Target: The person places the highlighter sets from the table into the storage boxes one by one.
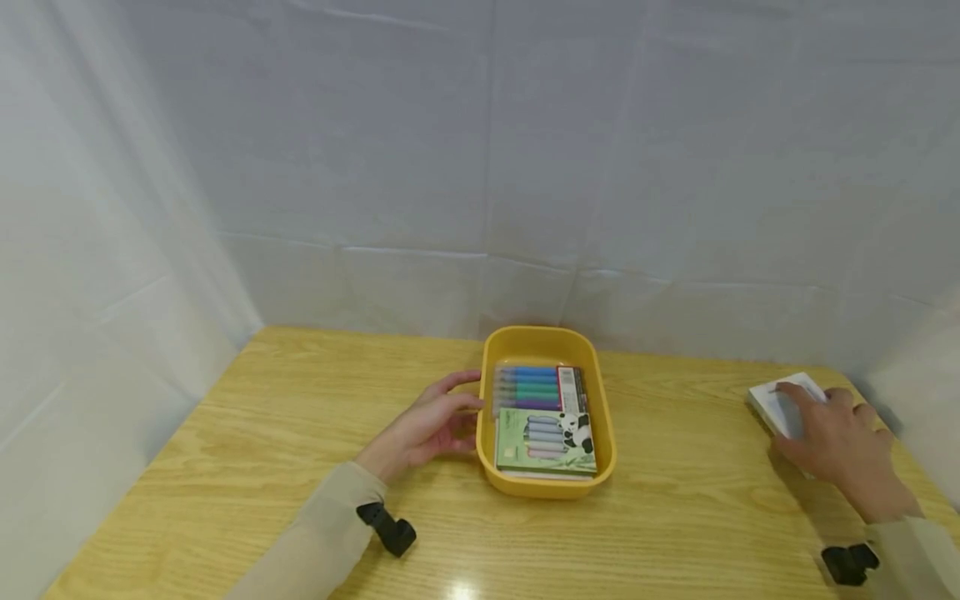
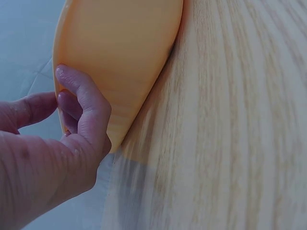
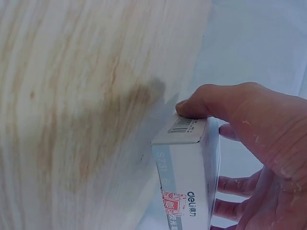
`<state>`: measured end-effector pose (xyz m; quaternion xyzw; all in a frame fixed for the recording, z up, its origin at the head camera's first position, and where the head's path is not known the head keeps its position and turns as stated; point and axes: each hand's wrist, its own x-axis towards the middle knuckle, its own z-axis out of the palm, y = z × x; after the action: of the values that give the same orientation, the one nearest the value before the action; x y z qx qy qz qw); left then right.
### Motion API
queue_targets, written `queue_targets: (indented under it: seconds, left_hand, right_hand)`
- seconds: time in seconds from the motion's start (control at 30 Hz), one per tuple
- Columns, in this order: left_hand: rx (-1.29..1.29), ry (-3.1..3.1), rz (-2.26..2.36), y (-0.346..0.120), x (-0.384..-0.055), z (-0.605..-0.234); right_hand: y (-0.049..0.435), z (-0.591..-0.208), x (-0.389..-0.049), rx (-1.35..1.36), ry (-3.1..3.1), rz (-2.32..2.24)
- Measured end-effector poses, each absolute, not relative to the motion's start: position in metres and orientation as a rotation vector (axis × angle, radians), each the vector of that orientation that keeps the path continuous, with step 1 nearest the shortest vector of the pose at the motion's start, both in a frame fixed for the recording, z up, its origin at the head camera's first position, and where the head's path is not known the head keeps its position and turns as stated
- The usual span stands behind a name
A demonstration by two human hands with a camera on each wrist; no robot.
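Observation:
A yellow tray stands mid-table and holds a pack of coloured pens and a green panda box. My left hand lies beside the tray's left wall. In the left wrist view its loosely bent fingers touch the tray's outer wall; they do not wrap the rim. At the table's far right my right hand holds a white box. In the right wrist view that hand has its thumb on the barcode end of the white box and its fingers behind it.
The wooden table is enclosed by white cloth walls at the back and both sides. The white box lies close to the right cloth wall. Black wrist mounts sit on both beige sleeves.

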<state>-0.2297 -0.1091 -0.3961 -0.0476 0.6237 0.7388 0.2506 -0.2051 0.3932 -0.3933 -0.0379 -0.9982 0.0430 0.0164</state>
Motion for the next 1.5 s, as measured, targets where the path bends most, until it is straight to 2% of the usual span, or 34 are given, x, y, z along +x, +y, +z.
queue_targets:
  seconds: [1.5]
  left_hand:
    - [-0.126,1.7,2.011,-0.11,-0.229,-0.396]
  right_hand:
    - [0.342,-0.36,-0.198,0.214,-2.824,0.254]
